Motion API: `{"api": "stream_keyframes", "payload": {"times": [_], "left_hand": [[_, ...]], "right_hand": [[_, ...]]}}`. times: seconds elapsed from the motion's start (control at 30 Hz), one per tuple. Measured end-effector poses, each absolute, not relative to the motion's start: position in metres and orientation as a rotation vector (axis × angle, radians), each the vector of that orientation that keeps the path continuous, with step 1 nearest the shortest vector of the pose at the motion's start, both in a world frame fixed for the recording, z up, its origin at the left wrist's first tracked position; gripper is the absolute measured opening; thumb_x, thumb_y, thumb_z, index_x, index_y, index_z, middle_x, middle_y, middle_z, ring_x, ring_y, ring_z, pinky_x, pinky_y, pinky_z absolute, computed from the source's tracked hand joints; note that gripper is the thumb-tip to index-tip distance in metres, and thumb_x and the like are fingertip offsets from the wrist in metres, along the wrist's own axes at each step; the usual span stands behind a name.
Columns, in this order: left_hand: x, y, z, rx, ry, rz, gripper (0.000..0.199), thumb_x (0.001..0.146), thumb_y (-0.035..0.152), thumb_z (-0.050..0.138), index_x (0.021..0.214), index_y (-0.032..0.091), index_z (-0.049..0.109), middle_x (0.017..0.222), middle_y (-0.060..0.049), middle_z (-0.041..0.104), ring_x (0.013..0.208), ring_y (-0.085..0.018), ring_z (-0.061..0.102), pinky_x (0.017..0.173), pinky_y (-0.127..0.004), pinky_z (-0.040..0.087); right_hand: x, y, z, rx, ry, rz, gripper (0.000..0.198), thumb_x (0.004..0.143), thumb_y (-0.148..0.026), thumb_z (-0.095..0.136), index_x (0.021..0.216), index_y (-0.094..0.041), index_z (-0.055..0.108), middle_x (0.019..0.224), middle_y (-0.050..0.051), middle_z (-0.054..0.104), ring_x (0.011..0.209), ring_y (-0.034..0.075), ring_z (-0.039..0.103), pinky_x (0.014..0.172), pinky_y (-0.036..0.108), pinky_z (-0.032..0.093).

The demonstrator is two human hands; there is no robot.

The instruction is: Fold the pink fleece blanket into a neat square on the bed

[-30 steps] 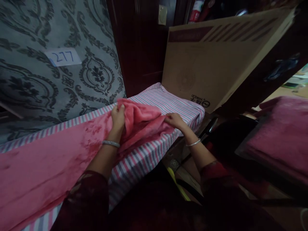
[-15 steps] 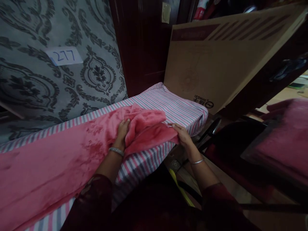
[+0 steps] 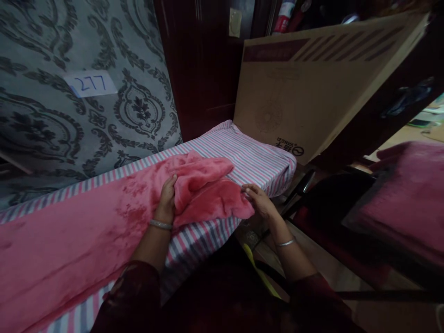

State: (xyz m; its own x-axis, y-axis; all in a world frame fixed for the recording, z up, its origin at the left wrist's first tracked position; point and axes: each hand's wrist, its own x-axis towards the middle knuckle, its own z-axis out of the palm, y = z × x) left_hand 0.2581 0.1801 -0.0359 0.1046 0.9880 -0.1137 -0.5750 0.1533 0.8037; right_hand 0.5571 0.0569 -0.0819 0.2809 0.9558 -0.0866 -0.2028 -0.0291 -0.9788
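A long piece of pink plush fabric [image 3: 86, 217] lies along a narrow board, its right end bunched into loose folds. The board has a striped pink, white and grey cover [image 3: 249, 155]. My left hand [image 3: 167, 200] is closed on the left side of the folds, thumb on top, its other fingers hidden by the cloth. At the right end, my right hand [image 3: 259, 201] pinches the fabric's edge between thumb and fingertips. The darker pink pile of a turned-up flap shows between the hands. Each wrist wears a silver bangle.
A large cardboard box [image 3: 277, 92] leans behind the board's far end. Patterned wallpaper [image 3: 138, 108] with a paper label reading 277 [image 3: 90, 83] runs along the left. More folded pink fabric [image 3: 409, 194] rests on a dark chair at right. A yellow strip [image 3: 260, 273] hangs below the board.
My left hand has shifted slightly left and down the folds. My right hand has moved slightly left and down with the fabric's edge, and the flap between them looks more rumpled.
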Motion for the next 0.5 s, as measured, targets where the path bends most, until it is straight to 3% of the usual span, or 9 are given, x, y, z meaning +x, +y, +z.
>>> {"api": "stream_keyframes", "payload": {"times": [0.07, 0.13, 0.3, 0.4, 0.5], "left_hand": [[0.257, 0.181, -0.036, 0.65, 0.748, 1.289, 0.019, 0.086, 0.024, 0.067, 0.1, 0.012, 0.073, 0.096, -0.009, 0.079, 0.101, -0.023, 0.074, 0.099, -0.035, 0.057], [0.255, 0.182, -0.037, 0.627, 0.749, 1.295, 0.019, 0.085, 0.024, 0.068, 0.099, 0.011, 0.073, 0.098, -0.01, 0.079, 0.103, -0.024, 0.074, 0.1, -0.036, 0.057], [0.254, 0.183, -0.038, 0.621, 0.759, 1.309, 0.023, 0.088, 0.026, 0.065, 0.101, 0.01, 0.073, 0.1, -0.011, 0.079, 0.109, -0.024, 0.072, 0.104, -0.035, 0.054], [0.256, 0.181, -0.036, 0.613, 0.762, 1.318, 0.023, 0.09, 0.027, 0.061, 0.099, 0.01, 0.073, 0.098, -0.011, 0.079, 0.11, -0.024, 0.072, 0.105, -0.036, 0.054], [0.256, 0.179, -0.034, 0.616, 0.752, 1.335, 0.021, 0.088, 0.027, 0.063, 0.095, 0.011, 0.074, 0.095, -0.012, 0.079, 0.11, -0.025, 0.072, 0.105, -0.036, 0.054]], "right_hand": [[0.556, 0.07, -0.078, -1.232, -0.803, 1.143, 0.052, 0.069, -0.049, 0.08, 0.113, -0.027, 0.065, 0.092, 0.0, 0.069, 0.056, 0.011, 0.054, 0.045, 0.021, 0.033], [0.552, 0.084, -0.075, -1.22, -0.782, 1.187, 0.052, 0.074, -0.045, 0.077, 0.12, -0.026, 0.063, 0.082, -0.002, 0.067, 0.052, 0.011, 0.053, 0.044, 0.021, 0.033], [0.539, 0.114, -0.08, -1.106, -0.601, 1.268, 0.035, 0.077, -0.045, 0.076, 0.099, -0.018, 0.067, 0.061, -0.003, 0.061, 0.051, 0.014, 0.054, 0.048, 0.026, 0.044], [0.533, 0.122, -0.082, -1.029, -0.52, 1.274, 0.03, 0.067, -0.035, 0.081, 0.086, -0.018, 0.066, 0.063, -0.002, 0.063, 0.054, 0.014, 0.056, 0.054, 0.027, 0.048], [0.526, 0.124, -0.081, -0.976, -0.524, 1.228, 0.035, 0.056, -0.022, 0.083, 0.087, -0.019, 0.065, 0.07, -0.003, 0.066, 0.062, 0.014, 0.059, 0.064, 0.027, 0.051]]}}
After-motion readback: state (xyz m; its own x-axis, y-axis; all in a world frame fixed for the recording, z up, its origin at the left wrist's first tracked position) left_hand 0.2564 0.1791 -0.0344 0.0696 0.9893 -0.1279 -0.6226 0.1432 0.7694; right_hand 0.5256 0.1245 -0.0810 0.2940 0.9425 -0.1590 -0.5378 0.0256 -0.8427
